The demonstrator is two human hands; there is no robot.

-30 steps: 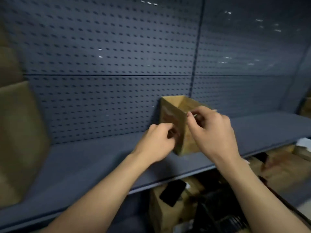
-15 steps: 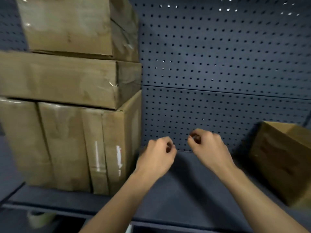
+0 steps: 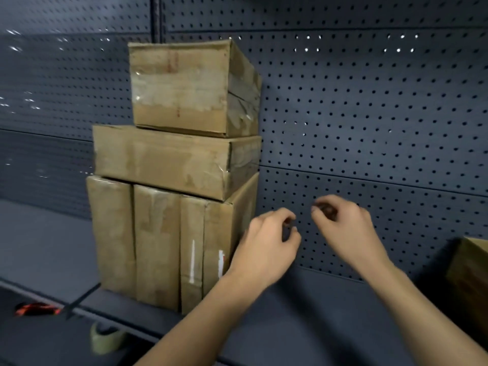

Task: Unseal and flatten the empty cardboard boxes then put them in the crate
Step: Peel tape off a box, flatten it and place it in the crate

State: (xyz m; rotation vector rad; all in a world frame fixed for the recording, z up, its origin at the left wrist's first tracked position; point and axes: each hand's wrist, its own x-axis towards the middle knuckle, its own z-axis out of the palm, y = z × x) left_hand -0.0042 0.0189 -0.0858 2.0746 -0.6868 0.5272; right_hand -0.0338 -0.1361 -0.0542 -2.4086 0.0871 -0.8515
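Head view, near to far. Below the shelf edge lie a roll of tape (image 3: 104, 338) and a red-and-black tool (image 3: 37, 309), too blurred to identify; both forearms reach up from the lower frame over the dark shelf (image 3: 317, 320); the left hand (image 3: 266, 244) and right hand (image 3: 346, 228) hover side by side, apart from each other and from every box, fingers curled inward with thumb close to forefinger and no object visible in either. Just left of the left hand stands the stack of boxes (image 3: 158, 247): upright cartons at the base, a wide flat box (image 3: 161, 165) across them, a smaller taped box (image 3: 182, 88) on top; all appear sealed with clear tape. The small box (image 3: 472, 276) sits at the right edge, well apart from the hands; behind everything runs the perforated back panel (image 3: 369, 114); no crate is in view.

Change: one second ago both hands worked at the small box; since then the view has swung left, the hands have let go, and the stack has come fully into frame. Judgement: the small box still stands unflattened, so its step looks unfinished, unless attention is shifting to the sealed stack.
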